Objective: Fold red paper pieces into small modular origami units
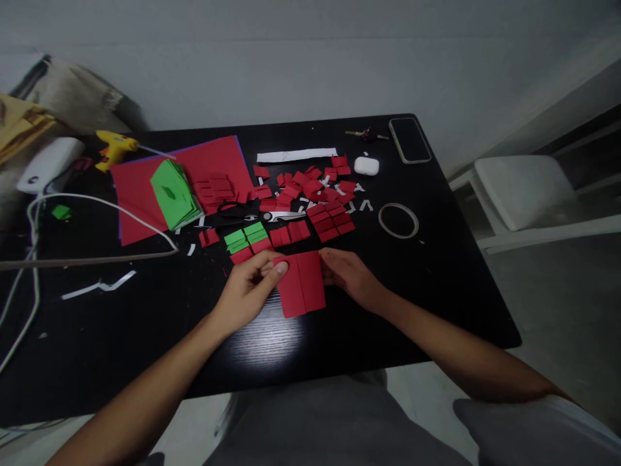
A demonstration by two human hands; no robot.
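Partly, the held red paper hides both hands' fingertips.

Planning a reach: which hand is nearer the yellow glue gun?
Left. The left hand is below and right of the glue gun in view; the right hand is farther right, at the right edge of the held red paper.

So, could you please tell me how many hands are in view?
2: the left hand grips the red card by its upper left, and the right hand is at its right edge. Some fingers are hidden.
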